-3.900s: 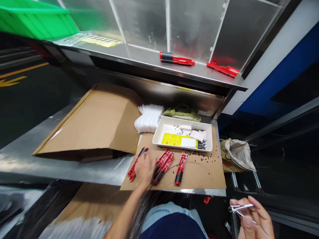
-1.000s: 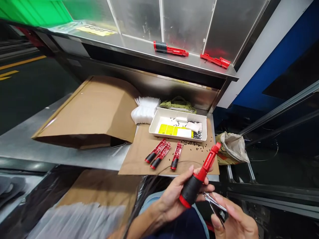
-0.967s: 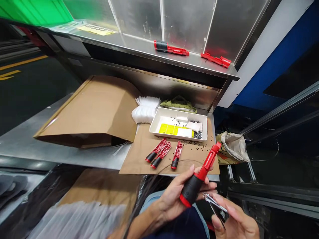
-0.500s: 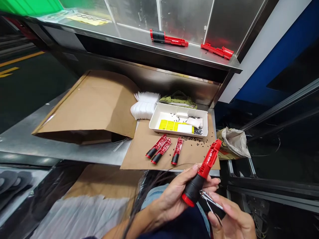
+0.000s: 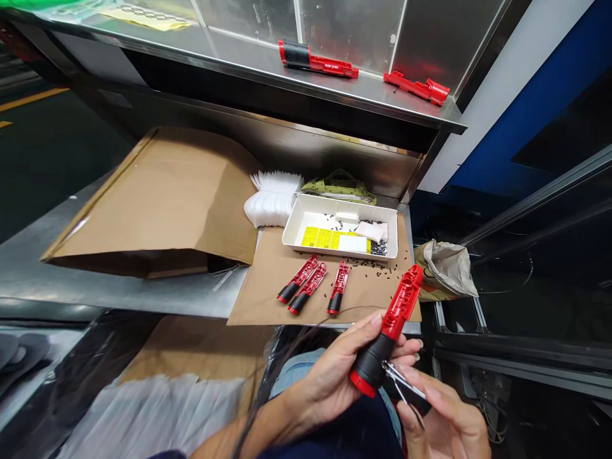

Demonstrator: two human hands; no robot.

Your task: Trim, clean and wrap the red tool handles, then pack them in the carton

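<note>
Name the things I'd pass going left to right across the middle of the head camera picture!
Folded brown cardboard sheet → fluffy stack of white fanned sheets → shallow white plastic tray → crumpled tan paper bag

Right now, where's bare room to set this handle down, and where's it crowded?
The mat's left end is bare, between the cardboard flap and the three red handles. The shelf also shows bare steel between its two red parts. Crowded: the mat right of the handles, strewn with black bits below the white tray.
</note>
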